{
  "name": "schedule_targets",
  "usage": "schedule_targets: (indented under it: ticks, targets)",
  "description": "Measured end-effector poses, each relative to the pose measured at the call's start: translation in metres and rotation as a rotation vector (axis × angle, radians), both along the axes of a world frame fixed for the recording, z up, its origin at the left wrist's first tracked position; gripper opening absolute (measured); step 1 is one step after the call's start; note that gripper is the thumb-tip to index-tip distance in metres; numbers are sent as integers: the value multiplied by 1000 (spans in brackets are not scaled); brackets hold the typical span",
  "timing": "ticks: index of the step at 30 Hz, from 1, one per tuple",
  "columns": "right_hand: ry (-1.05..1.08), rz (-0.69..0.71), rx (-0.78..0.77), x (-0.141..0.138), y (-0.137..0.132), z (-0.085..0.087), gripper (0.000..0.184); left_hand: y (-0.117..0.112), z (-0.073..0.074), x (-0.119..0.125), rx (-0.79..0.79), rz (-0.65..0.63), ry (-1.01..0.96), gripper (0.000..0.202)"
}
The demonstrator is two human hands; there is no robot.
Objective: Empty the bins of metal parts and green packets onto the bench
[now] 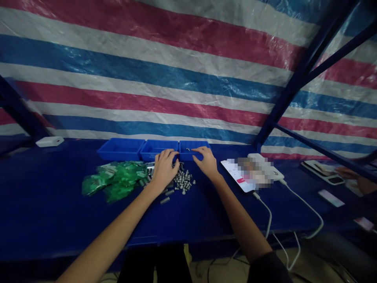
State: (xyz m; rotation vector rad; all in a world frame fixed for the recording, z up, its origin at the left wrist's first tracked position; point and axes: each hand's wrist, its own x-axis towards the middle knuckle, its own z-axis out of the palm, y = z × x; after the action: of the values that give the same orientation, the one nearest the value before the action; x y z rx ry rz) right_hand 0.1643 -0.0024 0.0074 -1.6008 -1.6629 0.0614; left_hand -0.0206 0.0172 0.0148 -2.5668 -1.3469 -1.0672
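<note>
My left hand reaches over the front of the middle blue bin, palm down, fingers bent and slightly apart. Whatever lies beneath its palm is hidden. Close beside it is a loose heap of small metal screws, with hexagonal metal standoffs along the near side. My right hand is at the front rim of the right blue bin, thumb and forefinger spread with a gap between them. A few small metal pieces lie inside that bin. Green plastic bags holding metal parts are piled left of my left hand.
Another blue bin stands at the left. To the right lie a phone, a white device and white cables. Farther right, another person's hand is near a scale. Blue frame posts rise behind the table.
</note>
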Motion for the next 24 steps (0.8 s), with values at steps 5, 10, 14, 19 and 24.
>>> schedule_targets:
  ticks: [5,10,14,19,24]
  targets:
    - [-143,-21,-60,1,1,-5,32,6,-9,-2,-68,68,69,40]
    - [-176,-6,-90,-1,1,-6,32,6,-8,-3,-94,80,82,42]
    - [-191,-13,-95,-2,1,-5,32,5,-6,-3,-108,82,80,42]
    - [-190,-12,-114,-2,-1,-2,33,7,-9,-4,-94,71,81,41]
    - [-197,-2,-136,-4,-3,4,34,5,-4,-2,5,5,34,36]
